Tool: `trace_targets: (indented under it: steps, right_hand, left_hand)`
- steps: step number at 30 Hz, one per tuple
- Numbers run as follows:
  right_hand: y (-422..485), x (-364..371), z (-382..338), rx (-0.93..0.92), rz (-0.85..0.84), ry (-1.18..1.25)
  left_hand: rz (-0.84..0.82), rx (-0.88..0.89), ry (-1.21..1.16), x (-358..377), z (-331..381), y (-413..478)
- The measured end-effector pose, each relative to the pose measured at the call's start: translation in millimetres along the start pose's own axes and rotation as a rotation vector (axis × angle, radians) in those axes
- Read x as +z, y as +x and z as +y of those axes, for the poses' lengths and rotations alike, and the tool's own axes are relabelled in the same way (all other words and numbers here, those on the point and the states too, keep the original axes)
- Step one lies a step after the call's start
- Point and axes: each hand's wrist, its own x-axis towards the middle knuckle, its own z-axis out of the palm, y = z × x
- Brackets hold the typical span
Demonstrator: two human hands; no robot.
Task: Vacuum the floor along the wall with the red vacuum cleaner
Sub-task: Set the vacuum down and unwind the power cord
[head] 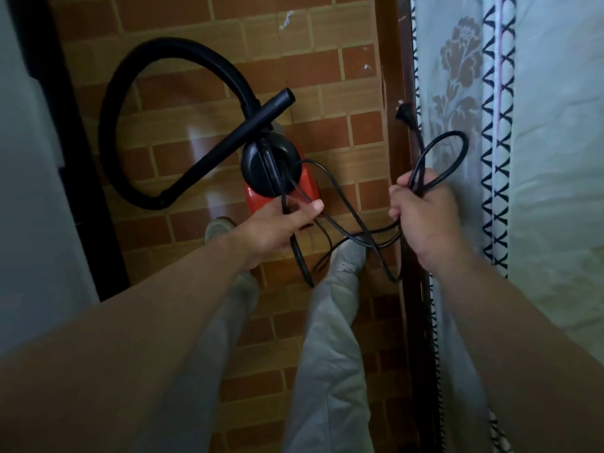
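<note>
Black cord (302, 263): L hand (281, 227) pinches strands, R hand (425, 217) grips loops, by red vac (258, 199).

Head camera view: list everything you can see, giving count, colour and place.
vacuum: 1, red with black top, on the floor ahead of the feet
hose: 1, black, looped on the floor left of the vacuum
tube: 1, black, lying across the vacuum's top
cord: 1, black, tangled loops between both hands
plug: 1, black, by the wooden frame
floor: brown brick pattern, centre
scraps: a few, white, far floor
frame: 1, dark brown wood, right of the floor
cloth: 1, pale floral with black cross trim, right
panel: 1, white, left edge
shoes: 2, grey, by the vacuum
trousers: grey, bottom centre
left hand: pinches the cord
right hand: grips the cord loops
</note>
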Motion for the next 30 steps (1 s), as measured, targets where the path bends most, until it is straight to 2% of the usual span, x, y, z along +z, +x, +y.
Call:
trace_targets:
  steps: [5,10,13,17,20,22,27,30]
  right_hand:
    - [-9,-8,-1,-0.02,0.043,0.034]
    - [-16,-3,16,-0.028,-0.039,0.04]
    - [-16,0,26,0.005,-0.08,0.123]
    - [-17,-7,30,0.074,-0.078,0.145]
    - [-12,-14,29,0.094,-0.104,0.11]
    - [-8,-17,29,0.113,-0.14,0.094]
    - [-4,-21,27,0.119,-0.26,0.081]
    - [-5,-21,27,0.1,-0.315,0.062]
  left_hand:
    - [0.068,0.062,0.147,-8,-25,5]
    - [0.12,0.113,0.433,-8,-60,12]
    - [0.146,0.145,0.486,-4,-78,6]
    - [0.243,0.447,0.707,7,-103,-11]
    - [0.206,0.508,0.776,16,-114,-21]
    - [0.16,0.474,0.775,20,-118,-27]
    - [0.054,0.204,0.771,28,-121,-25]
    - [-0.015,0.086,0.562,33,-126,-20]
